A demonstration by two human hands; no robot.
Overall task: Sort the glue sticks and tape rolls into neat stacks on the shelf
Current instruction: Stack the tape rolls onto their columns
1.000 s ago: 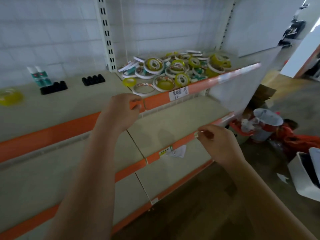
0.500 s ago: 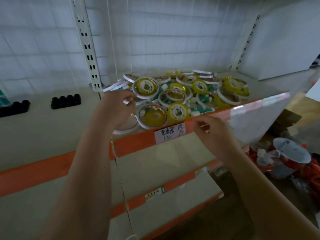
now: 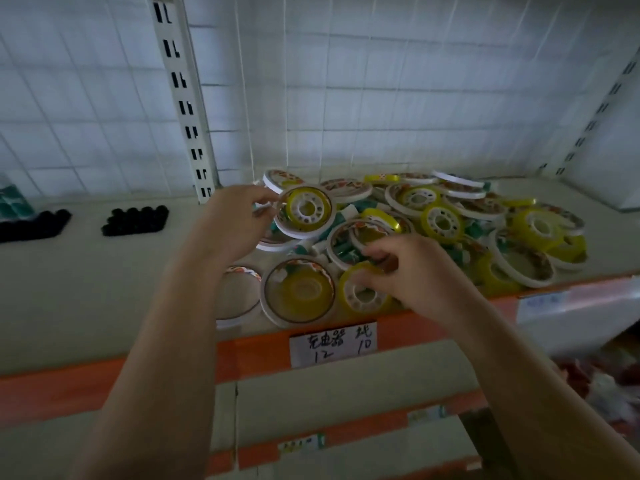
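Note:
A heap of tape rolls (image 3: 443,220), yellow ones and flat white-rimmed ones, lies on the right part of the beige shelf (image 3: 104,289). Teal-and-white glue sticks (image 3: 349,213) poke out from under the heap. My left hand (image 3: 235,223) pinches the rim of a white-ringed yellow tape roll (image 3: 306,211) at the heap's left edge. My right hand (image 3: 408,271) has its fingers curled on a yellow tape roll (image 3: 363,296) at the shelf's front edge, with a thin ring (image 3: 367,233) just above the fingertips. Another ringed roll (image 3: 299,292) lies flat between my hands.
Two groups of black caps (image 3: 136,220) (image 3: 31,225) stand on the left of the shelf, with teal packaging (image 3: 10,202) at the far left. A slotted upright (image 3: 180,98) rises behind my left hand. A handwritten price label (image 3: 332,342) hangs on the orange shelf lip (image 3: 69,389). Lower shelves sit below.
Both hands have risen from the shelf fronts onto the tape heap. My left hand reached the ringed roll; my right hand moved from the orange lip onto the front yellow roll. The view came closer.

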